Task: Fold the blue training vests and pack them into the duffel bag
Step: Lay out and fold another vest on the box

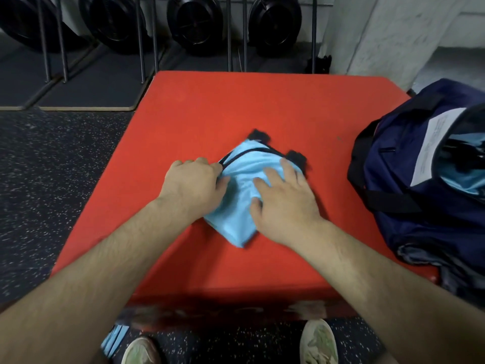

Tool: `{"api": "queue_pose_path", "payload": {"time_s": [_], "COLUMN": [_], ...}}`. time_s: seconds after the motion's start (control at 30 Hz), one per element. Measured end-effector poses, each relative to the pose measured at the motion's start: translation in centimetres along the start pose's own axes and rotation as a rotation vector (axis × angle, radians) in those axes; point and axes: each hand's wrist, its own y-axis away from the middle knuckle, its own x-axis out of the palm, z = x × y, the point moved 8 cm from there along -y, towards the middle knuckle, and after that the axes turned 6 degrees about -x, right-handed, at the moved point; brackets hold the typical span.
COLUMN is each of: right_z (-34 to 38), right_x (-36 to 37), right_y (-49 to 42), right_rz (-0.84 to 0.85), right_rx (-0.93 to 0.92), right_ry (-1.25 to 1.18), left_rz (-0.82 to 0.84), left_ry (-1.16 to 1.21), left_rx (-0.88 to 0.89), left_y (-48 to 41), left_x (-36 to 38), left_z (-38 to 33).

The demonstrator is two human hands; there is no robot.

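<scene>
left hand [193, 183] fingers grip vest [235, 215] edge | right hand [284, 199] fingers flat on vest | duffel bag [393, 169] nearby

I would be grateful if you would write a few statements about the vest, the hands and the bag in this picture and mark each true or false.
1. The folded vest lies on the red platform. True.
2. The right hand is lifted clear of the vest. False: it rests flat on the vest with its fingers spread.
3. The duffel bag sits open at the platform's right side, with light blue fabric showing inside. True.
4. The left hand holds the bag's strap. False: it grips the vest's left edge, away from the bag.
5. Weight plates stand in a rack behind the platform. True.
</scene>
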Motion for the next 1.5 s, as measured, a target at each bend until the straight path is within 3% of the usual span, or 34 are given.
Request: {"api": "queue_pose_path", "payload": {"time_s": [0.13,0.3,0.53,0.93,1.13,1.27,1.37,1.43,1.5], "right_z": [-2.2,0.1,0.7,-2.1,1.5,1.4,1.2,1.6,1.6], "right_x": [0.0,0.4,-0.8,2.3,0.1,2.4,0.9,-0.8,-1.8], "right_y": [0.1,1.7,0.3,-3.6,-2.0,-0.6,0.2,1.2,2.3], "right_rz": [0.101,0.196,0.127,0.130,-0.058,0.113,0.015,-0.073,-0.058], "right_rx": [0.008,-0.010,-0.038,0.047,-0.133,-0.125,-0.184,-0.255,-0.296], "right_ry": [-0.033,-0.121,-0.127,-0.246,-0.196,-0.268,-0.293,-0.263,-0.265], "left_rz": [0.013,-0.216,0.118,0.185,0.107,0.215,0.140,0.046,-0.015], "left_ry": [0.080,0.221,0.250,0.253,0.277,0.324,0.278,0.258,0.272], "left_rx": [-0.001,0.076,0.065,0.056,0.068,0.043,0.065,0.167,0.275], "left_y": [1.6,2.5,1.3,1.3,1.8,2.6,3.2,4.4,5.8], "left_x": [-0.4,-0.8,4.2,4.7,3.4,4.5,3.4,1.4,-0.2], "left_z": [-0.7,-1.8,-2.2,-2.1,-1.8,-1.4,-1.4,-2.1,-2.5]}}
